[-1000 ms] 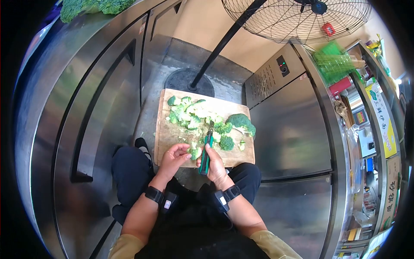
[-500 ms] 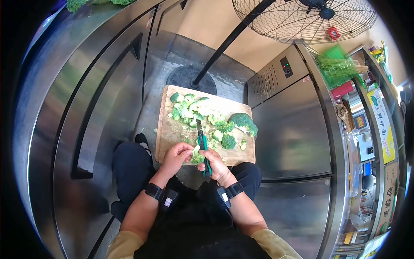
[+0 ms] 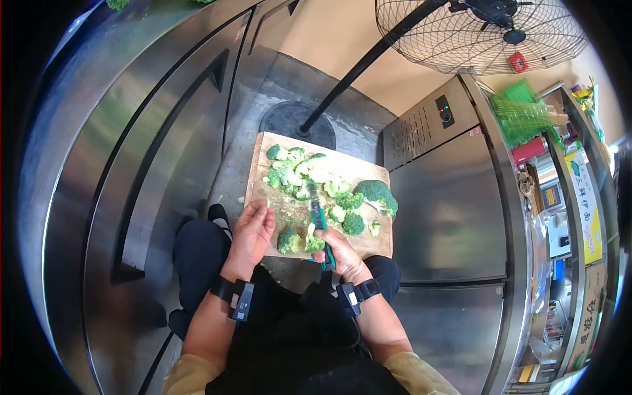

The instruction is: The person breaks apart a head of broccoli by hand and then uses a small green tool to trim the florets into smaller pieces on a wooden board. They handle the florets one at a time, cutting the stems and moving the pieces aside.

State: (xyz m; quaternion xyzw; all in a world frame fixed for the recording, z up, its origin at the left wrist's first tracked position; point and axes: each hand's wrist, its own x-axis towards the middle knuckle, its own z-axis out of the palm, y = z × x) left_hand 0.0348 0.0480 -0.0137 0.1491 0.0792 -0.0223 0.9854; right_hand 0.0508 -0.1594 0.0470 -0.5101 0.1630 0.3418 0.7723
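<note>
My right hand (image 3: 341, 251) is wrapped round a green-and-black utility knife (image 3: 318, 220), its blade pointing away from me over the cutting board (image 3: 263, 148). A broccoli floret (image 3: 312, 242) with a pale cut stem lies right beside the knife, at my right fingertips. Another floret (image 3: 288, 239) sits to its left near the board's front edge. Over the board's left front side, my left hand (image 3: 252, 232) has its fingers drawn together; I cannot tell what small bit is at the tips. Cut florets (image 3: 286, 174) are heaped across the far left, and a large broccoli head (image 3: 377, 195) rests at the right edge.
A standing fan's round base (image 3: 289, 122) is on the floor behind the board, its pole slanting up right. Steel cabinets stand on the left (image 3: 171, 151) and right (image 3: 447, 210). A crowded shelf (image 3: 559, 191) runs along the far right. My knees flank the board.
My left hand has moved left and forward, away from the knife. The floret it was at now sits beside the knife, and another floret shows to its left. My right hand moved slightly right.
</note>
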